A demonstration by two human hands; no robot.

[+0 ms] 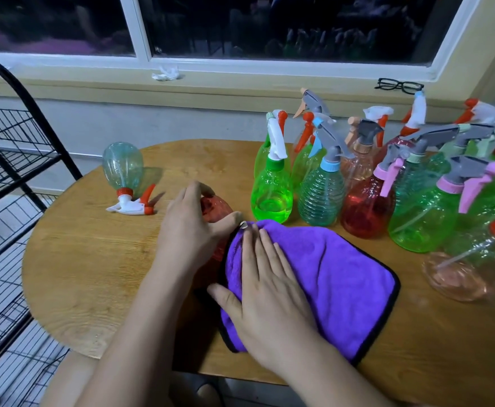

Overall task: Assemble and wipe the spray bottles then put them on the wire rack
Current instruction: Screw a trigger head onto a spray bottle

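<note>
Fingers of the left hand (193, 230) curl around a red bottle (215, 208) lying on its side at the middle of the wooden table (93, 259). The right hand (269, 289) lies flat with straight fingers, pressing a purple microfibre cloth (343, 274) over the bottle's near part. A teal spray bottle (123, 165) rests tipped onto its trigger head to the left. Upright spray bottles (372, 183) crowd the table's right side, and the black wire rack (11, 160) stands beside its left edge.
</note>
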